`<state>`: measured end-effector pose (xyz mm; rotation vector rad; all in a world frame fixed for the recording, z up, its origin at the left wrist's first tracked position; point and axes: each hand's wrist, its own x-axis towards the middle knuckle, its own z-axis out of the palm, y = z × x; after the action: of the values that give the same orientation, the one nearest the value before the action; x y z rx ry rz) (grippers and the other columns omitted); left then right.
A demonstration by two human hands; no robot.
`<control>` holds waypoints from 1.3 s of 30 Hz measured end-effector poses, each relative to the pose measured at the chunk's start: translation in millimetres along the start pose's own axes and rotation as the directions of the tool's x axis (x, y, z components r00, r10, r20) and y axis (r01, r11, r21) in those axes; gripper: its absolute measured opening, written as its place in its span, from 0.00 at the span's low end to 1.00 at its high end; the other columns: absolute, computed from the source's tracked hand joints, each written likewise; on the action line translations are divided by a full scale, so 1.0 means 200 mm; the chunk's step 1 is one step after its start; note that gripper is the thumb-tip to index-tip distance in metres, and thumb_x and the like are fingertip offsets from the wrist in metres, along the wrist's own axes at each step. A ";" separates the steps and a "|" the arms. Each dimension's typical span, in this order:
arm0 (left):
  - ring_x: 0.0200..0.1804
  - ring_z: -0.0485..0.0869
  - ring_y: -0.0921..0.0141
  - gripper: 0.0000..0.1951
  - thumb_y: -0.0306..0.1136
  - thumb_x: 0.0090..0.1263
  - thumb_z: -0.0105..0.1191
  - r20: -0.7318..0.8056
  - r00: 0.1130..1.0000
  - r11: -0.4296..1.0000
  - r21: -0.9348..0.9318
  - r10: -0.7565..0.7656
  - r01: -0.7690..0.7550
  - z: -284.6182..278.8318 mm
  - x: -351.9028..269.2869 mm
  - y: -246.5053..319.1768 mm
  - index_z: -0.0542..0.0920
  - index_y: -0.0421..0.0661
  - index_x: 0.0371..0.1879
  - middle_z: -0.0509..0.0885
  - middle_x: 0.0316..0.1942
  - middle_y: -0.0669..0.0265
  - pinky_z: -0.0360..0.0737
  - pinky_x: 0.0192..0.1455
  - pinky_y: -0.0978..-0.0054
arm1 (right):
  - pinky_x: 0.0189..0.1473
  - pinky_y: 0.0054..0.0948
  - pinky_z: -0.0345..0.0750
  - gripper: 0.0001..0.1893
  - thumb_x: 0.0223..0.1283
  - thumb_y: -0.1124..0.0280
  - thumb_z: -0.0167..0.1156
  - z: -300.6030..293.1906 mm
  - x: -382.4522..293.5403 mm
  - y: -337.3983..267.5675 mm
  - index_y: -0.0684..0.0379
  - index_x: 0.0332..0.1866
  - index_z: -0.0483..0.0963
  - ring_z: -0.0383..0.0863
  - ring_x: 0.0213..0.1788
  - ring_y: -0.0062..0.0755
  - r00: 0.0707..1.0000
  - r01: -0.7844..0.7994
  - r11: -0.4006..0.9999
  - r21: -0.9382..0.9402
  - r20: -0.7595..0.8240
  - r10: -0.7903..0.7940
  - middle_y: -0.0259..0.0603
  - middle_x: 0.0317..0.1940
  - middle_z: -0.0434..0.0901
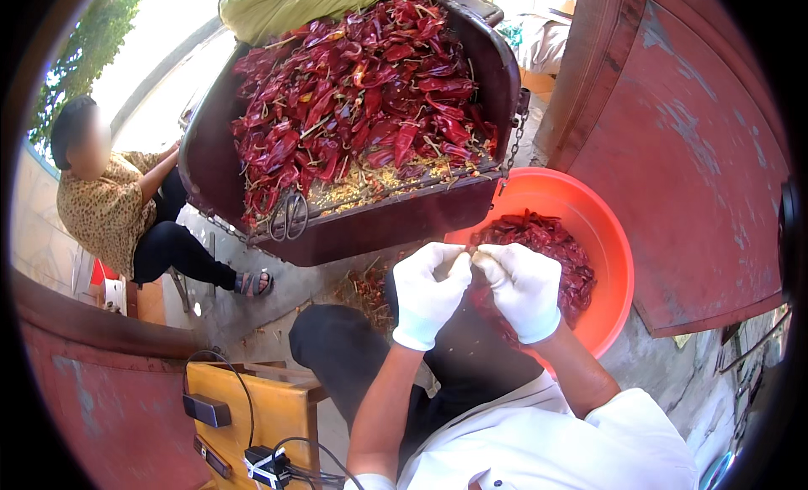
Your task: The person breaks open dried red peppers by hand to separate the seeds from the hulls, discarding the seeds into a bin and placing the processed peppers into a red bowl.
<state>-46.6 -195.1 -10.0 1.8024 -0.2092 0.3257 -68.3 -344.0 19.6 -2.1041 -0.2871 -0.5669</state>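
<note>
My left hand (434,294) and my right hand (521,288), both in white knit gloves, meet at the fingertips above my lap. Pinched between them is a small reddish piece of dried chili pepper (472,250), mostly hidden by the fingers. Under and beyond my right hand stands an orange plastic basin (609,256) holding a heap of dried red chili peppers (536,231). Before me, the dark metal cart bed (379,228) carries a large pile of dried red peppers with stems (353,92).
Scissors (290,218) lie at the cart bed's front edge among loose yellow seeds (353,190). A person (107,199) sits at the left. A wooden stool (252,408) with cables and small devices stands beside me; a red metal door (694,161) is at right.
</note>
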 end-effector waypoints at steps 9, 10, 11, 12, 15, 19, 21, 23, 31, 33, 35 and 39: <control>0.25 0.78 0.80 0.05 0.25 0.70 0.57 0.201 0.894 0.694 -0.571 -0.400 0.439 -0.03 0.00 -0.02 0.84 0.37 0.37 0.84 0.26 0.67 0.70 0.24 0.84 | 0.24 0.17 0.75 0.10 0.73 0.63 0.58 0.08 0.00 0.12 0.59 0.40 0.79 0.79 0.23 0.15 0.653 -0.668 0.058 0.742 0.546 0.525 0.33 0.26 0.83; 0.24 0.79 0.79 0.05 0.26 0.70 0.57 0.199 0.886 0.647 -0.620 -0.418 0.444 -0.03 0.01 -0.03 0.84 0.37 0.37 0.84 0.27 0.67 0.70 0.24 0.83 | 0.23 0.18 0.75 0.09 0.73 0.62 0.59 0.09 0.00 0.13 0.57 0.41 0.77 0.79 0.21 0.16 0.614 -0.665 -0.052 0.745 0.585 0.529 0.33 0.27 0.83; 0.24 0.79 0.79 0.06 0.27 0.71 0.56 0.200 0.878 0.598 -0.665 -0.435 0.447 -0.02 0.01 -0.03 0.83 0.38 0.38 0.84 0.27 0.67 0.71 0.24 0.83 | 0.23 0.18 0.75 0.10 0.73 0.62 0.59 0.09 0.01 0.13 0.57 0.41 0.77 0.79 0.21 0.16 0.611 -0.647 -0.085 0.758 0.582 0.537 0.33 0.27 0.83; 0.24 0.79 0.78 0.06 0.28 0.71 0.56 0.204 0.868 0.546 -0.707 -0.452 0.450 -0.02 0.01 -0.04 0.83 0.38 0.38 0.84 0.27 0.67 0.71 0.24 0.83 | 0.22 0.18 0.75 0.10 0.73 0.62 0.59 0.09 0.01 0.13 0.57 0.41 0.77 0.78 0.21 0.16 0.608 -0.626 -0.119 0.771 0.578 0.545 0.32 0.27 0.83; 0.25 0.79 0.78 0.07 0.29 0.72 0.56 0.180 0.863 0.548 -0.707 -0.471 0.447 -0.04 0.04 -0.06 0.83 0.39 0.40 0.84 0.28 0.67 0.71 0.24 0.82 | 0.22 0.18 0.74 0.12 0.72 0.61 0.59 0.05 0.03 0.10 0.59 0.39 0.78 0.78 0.20 0.17 0.660 -0.586 0.070 0.807 0.426 0.619 0.33 0.26 0.82; 0.26 0.80 0.80 0.12 0.36 0.71 0.60 0.342 0.911 0.930 -0.200 -0.230 0.309 0.06 -0.01 -0.03 0.86 0.37 0.38 0.84 0.25 0.68 0.75 0.28 0.81 | 0.20 0.18 0.72 0.15 0.72 0.60 0.60 -0.09 0.04 0.04 0.63 0.37 0.79 0.77 0.19 0.18 0.740 -0.523 0.382 0.762 0.184 0.647 0.36 0.23 0.81; 0.28 0.81 0.80 0.11 0.35 0.70 0.61 0.457 0.873 0.985 0.051 -0.169 0.163 0.12 -0.04 -0.02 0.87 0.38 0.40 0.86 0.27 0.67 0.78 0.33 0.79 | 0.20 0.18 0.71 0.15 0.72 0.60 0.60 -0.15 0.05 0.00 0.63 0.35 0.79 0.76 0.19 0.18 0.800 -0.455 0.519 0.723 0.076 0.596 0.36 0.23 0.81; 0.32 0.83 0.80 0.09 0.32 0.70 0.61 0.281 0.959 0.992 0.098 0.049 -0.079 0.13 -0.04 -0.03 0.87 0.39 0.42 0.87 0.30 0.65 0.79 0.36 0.78 | 0.20 0.18 0.71 0.16 0.72 0.61 0.60 -0.18 0.07 -0.03 0.64 0.34 0.80 0.76 0.18 0.17 0.815 -0.424 0.579 0.696 0.014 0.579 0.35 0.22 0.80; 0.24 0.77 0.81 0.15 0.38 0.78 0.54 -0.272 0.942 0.928 -0.363 -0.196 0.089 -0.34 0.15 0.08 0.85 0.36 0.42 0.83 0.25 0.68 0.70 0.25 0.85 | 0.29 0.22 0.76 0.11 0.64 0.63 0.65 0.20 0.31 -0.02 0.60 0.42 0.84 0.81 0.25 0.19 0.953 -0.304 0.850 0.430 0.135 0.272 0.36 0.26 0.85; 0.25 0.78 0.81 0.16 0.39 0.78 0.53 -0.468 0.869 0.947 -0.320 -0.161 0.003 -0.43 0.22 0.09 0.85 0.36 0.42 0.84 0.27 0.68 0.71 0.26 0.85 | 0.39 0.34 0.81 0.17 0.60 0.62 0.66 0.41 0.31 0.01 0.52 0.54 0.81 0.87 0.34 0.38 0.949 -0.007 0.981 0.195 0.309 -0.054 0.43 0.36 0.86; 0.25 0.78 0.81 0.15 0.39 0.78 0.53 -0.526 0.840 0.953 -0.301 -0.132 -0.038 -0.48 0.26 0.08 0.85 0.37 0.43 0.84 0.27 0.68 0.72 0.26 0.85 | 0.39 0.35 0.82 0.18 0.61 0.66 0.64 0.49 0.33 0.04 0.51 0.56 0.79 0.86 0.35 0.40 0.935 0.306 0.952 -0.028 0.197 -0.294 0.40 0.36 0.85; 0.25 0.78 0.81 0.14 0.37 0.78 0.54 -0.490 0.842 0.944 -0.322 -0.225 0.065 -0.52 0.25 -0.04 0.85 0.37 0.44 0.84 0.28 0.67 0.74 0.26 0.85 | 0.41 0.34 0.82 0.16 0.58 0.76 0.62 0.48 0.64 0.19 0.51 0.52 0.80 0.85 0.38 0.41 0.901 0.394 0.879 -0.268 -0.076 -0.427 0.40 0.38 0.83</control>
<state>-9.0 -91.3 22.4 1.3636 0.2572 0.6283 85.6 -286.7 10.6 -2.2405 -0.6258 -1.0378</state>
